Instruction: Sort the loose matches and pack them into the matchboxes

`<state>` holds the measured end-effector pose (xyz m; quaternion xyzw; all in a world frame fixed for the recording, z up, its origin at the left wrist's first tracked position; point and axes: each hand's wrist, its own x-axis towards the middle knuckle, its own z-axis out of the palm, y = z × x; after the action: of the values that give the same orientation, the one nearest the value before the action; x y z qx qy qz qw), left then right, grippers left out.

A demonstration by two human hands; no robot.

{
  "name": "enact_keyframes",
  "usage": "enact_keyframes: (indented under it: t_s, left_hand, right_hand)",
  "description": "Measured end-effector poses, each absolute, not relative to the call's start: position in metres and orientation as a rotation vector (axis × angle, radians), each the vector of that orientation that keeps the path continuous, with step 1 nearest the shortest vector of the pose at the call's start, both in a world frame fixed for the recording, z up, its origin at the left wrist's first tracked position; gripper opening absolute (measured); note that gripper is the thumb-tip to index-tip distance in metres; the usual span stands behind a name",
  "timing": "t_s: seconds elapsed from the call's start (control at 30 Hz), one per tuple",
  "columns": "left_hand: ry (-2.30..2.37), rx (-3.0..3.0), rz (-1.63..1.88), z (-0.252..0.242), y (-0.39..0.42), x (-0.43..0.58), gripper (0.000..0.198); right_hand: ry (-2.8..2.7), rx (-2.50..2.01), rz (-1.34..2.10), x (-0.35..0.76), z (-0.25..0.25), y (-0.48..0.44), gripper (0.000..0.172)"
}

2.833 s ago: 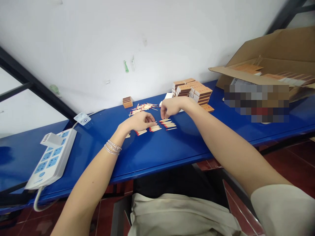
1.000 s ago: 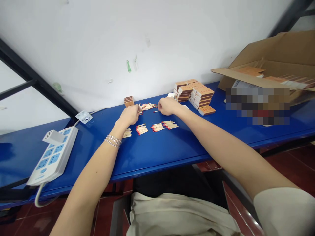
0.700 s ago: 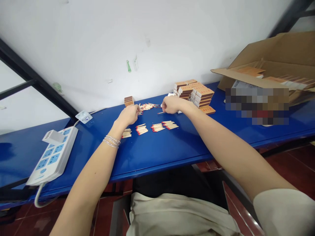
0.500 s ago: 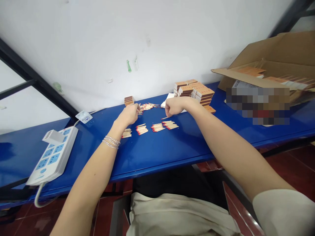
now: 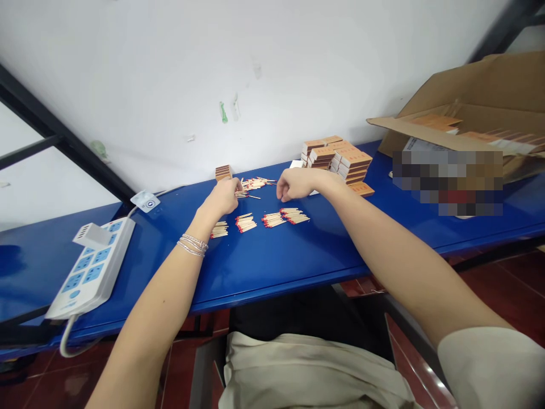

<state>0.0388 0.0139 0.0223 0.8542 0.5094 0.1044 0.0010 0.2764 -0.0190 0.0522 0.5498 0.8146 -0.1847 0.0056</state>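
Observation:
My left hand (image 5: 226, 196) is at the far side of the blue table, its fingers pinched around a small bunch of matches (image 5: 242, 194). One match (image 5: 254, 197) sticks out to the right beside that bunch. Behind the fingers lies a loose heap of matches (image 5: 255, 183). My right hand (image 5: 293, 184) hovers to the right of the heap, fingers loosely curled and a little apart, with no match visible in them. Nearer to me lie separate groups of red-tipped matches: one by my left wrist (image 5: 219, 229), one in the middle (image 5: 246, 223), and two adjoining ones (image 5: 273, 220) on the right.
Orange matchboxes (image 5: 351, 159) are stacked at the back right, with a white piece (image 5: 297, 164) beside them. Another small stack of matchboxes (image 5: 222, 172) stands by the wall. An open cardboard box (image 5: 460, 85) is at the right, a power strip (image 5: 96, 267) at the left.
My right hand has moved slightly left and away from the match groups; the match it held no longer shows in its fingers. A single match now projects beside my left hand.

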Motion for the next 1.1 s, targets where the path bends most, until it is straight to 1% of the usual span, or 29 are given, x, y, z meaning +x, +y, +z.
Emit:
enact_keyframes:
  t_s: [0.17,0.33,0.47,0.63,0.8,0.87,1.0,1.1]
  left_hand:
    - [1.540,2.637,0.369,0.024,0.010,0.041,0.042]
    - [1.482,2.650,0.408,0.024,0.008,0.042,0.036]
    - [1.437,2.650,0.407,0.025,0.004,0.046,0.027]
    - [1.208,2.478,0.384,0.022,-0.013,0.068,0.024]
    - [1.025,2.396,0.327,0.021,-0.022,0.081,0.022]
    - [1.127,2.479,0.346,0.021,-0.015,0.074,0.021]
    - [1.509,2.653,0.381,0.020,0.006,0.048,0.023]
    - [1.529,2.639,0.326,0.017,0.017,0.035,0.022]
  right_hand:
    - [2.733,1.764,-0.490,0.263,0.037,-0.013,0.016]
    - [2.936,1.889,-0.335,0.234,0.009,-0.006,0.023]
    - [2.862,1.955,-0.285,0.223,0.003,-0.004,0.019]
    - [2.614,2.037,-0.214,0.239,0.014,-0.003,0.021]
    - [2.570,2.030,-0.248,0.253,0.019,-0.002,0.024]
    - [2.567,2.021,-0.251,0.253,0.020,-0.002,0.024]
    - [2.543,2.004,-0.296,0.255,0.024,-0.004,0.022]
    - [2.529,2.003,-0.319,0.260,0.027,-0.004,0.023]
